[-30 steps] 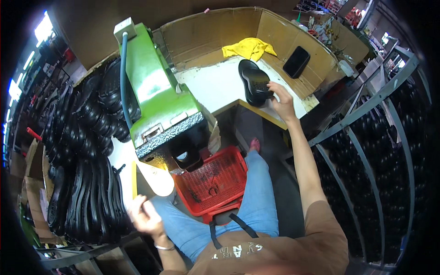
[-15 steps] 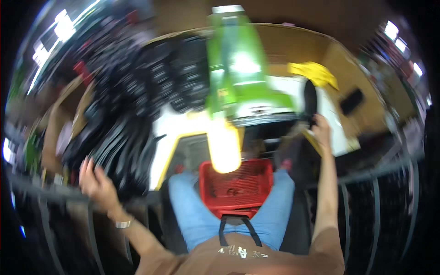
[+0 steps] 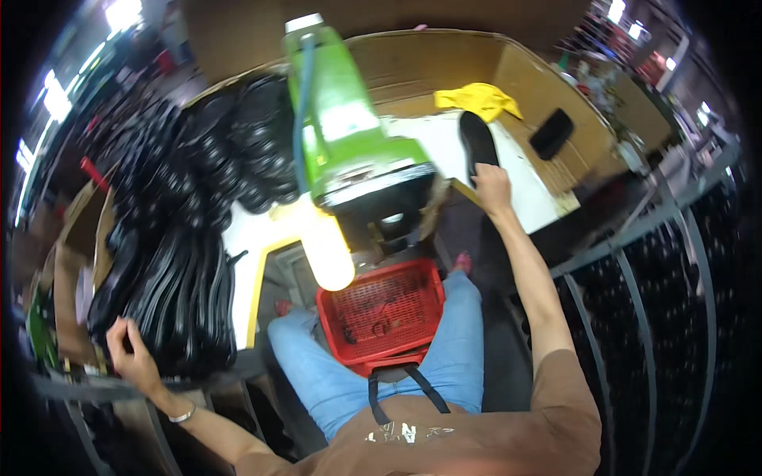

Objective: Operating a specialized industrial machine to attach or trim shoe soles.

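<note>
My right hand (image 3: 492,189) is closed on the near end of a black shoe sole (image 3: 478,141), which lies over the white tabletop (image 3: 429,135) right of a green machine (image 3: 345,119). At the left, my left hand (image 3: 136,361) has its fingers curled with the thumb against them, beside the near end of a row of black soles (image 3: 178,293). What those fingers hold, if anything, is hidden. More black soles (image 3: 254,135) are heaped behind that row.
A red plastic basket (image 3: 381,313) stands between my knees under a bright lamp (image 3: 327,250). A yellow cloth (image 3: 480,100) and a dark flat pad (image 3: 552,133) lie by the cardboard wall (image 3: 444,67). Metal railings (image 3: 647,238) run along the right.
The view has swung right, shifting the machine and basket leftward in it. My left hand has gone from spread fingers to curled ones. My right hand still holds the sole.
</note>
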A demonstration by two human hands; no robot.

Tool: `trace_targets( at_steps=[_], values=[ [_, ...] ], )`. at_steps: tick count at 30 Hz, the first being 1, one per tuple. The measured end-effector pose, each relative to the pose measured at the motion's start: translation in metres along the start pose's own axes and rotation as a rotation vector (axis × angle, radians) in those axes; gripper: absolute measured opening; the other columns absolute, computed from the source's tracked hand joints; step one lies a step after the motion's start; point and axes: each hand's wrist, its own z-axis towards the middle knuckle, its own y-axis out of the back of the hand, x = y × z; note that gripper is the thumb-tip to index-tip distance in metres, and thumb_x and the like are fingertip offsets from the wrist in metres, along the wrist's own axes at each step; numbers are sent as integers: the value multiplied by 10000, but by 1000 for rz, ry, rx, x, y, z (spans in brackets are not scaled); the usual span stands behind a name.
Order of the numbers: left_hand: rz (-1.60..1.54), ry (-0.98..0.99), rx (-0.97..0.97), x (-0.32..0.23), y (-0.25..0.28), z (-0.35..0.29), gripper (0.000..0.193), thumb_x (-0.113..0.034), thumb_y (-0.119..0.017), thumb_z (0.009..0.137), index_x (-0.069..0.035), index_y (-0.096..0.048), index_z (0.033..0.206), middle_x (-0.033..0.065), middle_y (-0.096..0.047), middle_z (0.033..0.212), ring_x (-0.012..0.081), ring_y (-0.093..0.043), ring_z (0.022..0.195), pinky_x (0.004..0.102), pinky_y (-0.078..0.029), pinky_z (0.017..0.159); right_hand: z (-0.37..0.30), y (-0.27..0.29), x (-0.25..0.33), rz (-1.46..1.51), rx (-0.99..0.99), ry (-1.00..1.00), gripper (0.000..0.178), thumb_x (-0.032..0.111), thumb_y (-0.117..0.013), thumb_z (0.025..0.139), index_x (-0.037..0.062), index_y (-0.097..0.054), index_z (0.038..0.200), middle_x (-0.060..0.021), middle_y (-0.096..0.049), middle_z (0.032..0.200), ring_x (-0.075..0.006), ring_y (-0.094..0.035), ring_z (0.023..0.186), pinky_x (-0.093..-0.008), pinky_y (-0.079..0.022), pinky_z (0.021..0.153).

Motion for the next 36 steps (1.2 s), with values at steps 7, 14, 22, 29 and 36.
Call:
trace_targets(
  at_steps=[7, 14, 22, 29, 36],
  values=[
    [-28, 200, 181, -4, -11, 7, 180, -126, -599, 915, 40, -593, 984, 86, -619, 958, 173, -559, 900, 285, -419, 874, -15, 24, -31, -290, 70, 31, 69, 109, -615, 733, 74, -582, 781, -72, -579, 768, -249, -554, 803, -360, -427, 742],
    [-155, 256, 281, 19, 13, 2, 205, -70, -572, 909, 42, -574, 1080, 105, -606, 1086, 198, -540, 1028, 298, -378, 942, -14, 25, -27, -192, 133, 40, 93, 121, -644, 745, 81, -580, 799, -66, -579, 826, -253, -538, 860, -371, -412, 772],
    [-106, 6, 113, -6, 16, 18, 213, -170, -557, 954, 30, -550, 1027, 91, -582, 998, 200, -530, 965, 309, -376, 951, -14, 52, -9, -59, 33, 24, 288, 142, -681, 761, 26, -617, 1017, -126, -590, 924, -290, -537, 933, -393, -419, 806],
    [-281, -280, 14, -115, 53, -5, 203, -141, -638, 855, 54, -591, 888, 127, -549, 839, 237, -526, 810, 351, -428, 785, -53, 90, 106, 701, 281, -153, 433, 73, -715, 743, -5, -589, 1150, -131, -629, 1024, -291, -578, 1005, -347, -448, 869],
    [-758, 42, 619, -193, -76, -51, 135, -84, -730, 785, 5, -634, 817, 91, -609, 769, 177, -589, 652, 278, -457, 602, -138, 117, 239, 1506, 455, -379, 932, 115, -877, 577, 41, -407, 1378, -149, -490, 1344, -221, -508, 1180, -345, -441, 936]
  ],
)
